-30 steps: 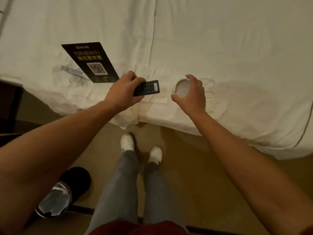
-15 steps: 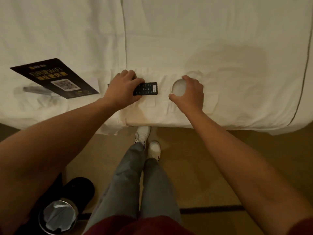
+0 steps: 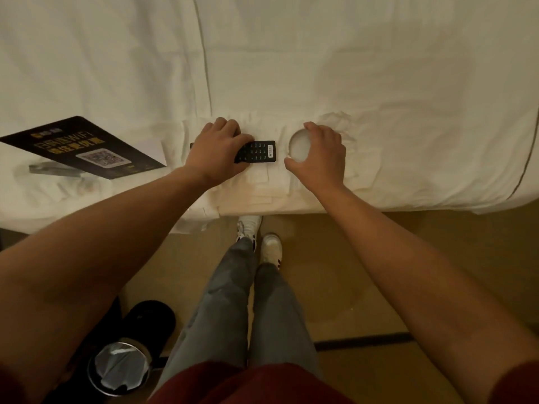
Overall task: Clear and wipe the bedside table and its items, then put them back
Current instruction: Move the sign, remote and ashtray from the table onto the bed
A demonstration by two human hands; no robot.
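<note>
My left hand (image 3: 217,153) grips a black remote control (image 3: 259,151) that lies on the white bed (image 3: 379,97) near its front edge. Its keypad end sticks out to the right of my fingers. Just right of it, my right hand (image 3: 319,158) curls round a small round white object (image 3: 299,145), which rests on the sheet. A black WiFi card with a QR code (image 3: 84,148) lies flat on the bed to the left. A clear acrylic stand (image 3: 54,170) lies partly under it.
The bed's front edge runs across the middle of the view, with tan floor (image 3: 364,272) below it. My legs and white shoes (image 3: 271,246) stand against the bed. A bin with a shiny liner (image 3: 122,371) and a black round thing (image 3: 151,319) sit at the lower left.
Both hands have come down onto the bed with the remote and the white round object. The view has shifted, so the WiFi card now sits further left.
</note>
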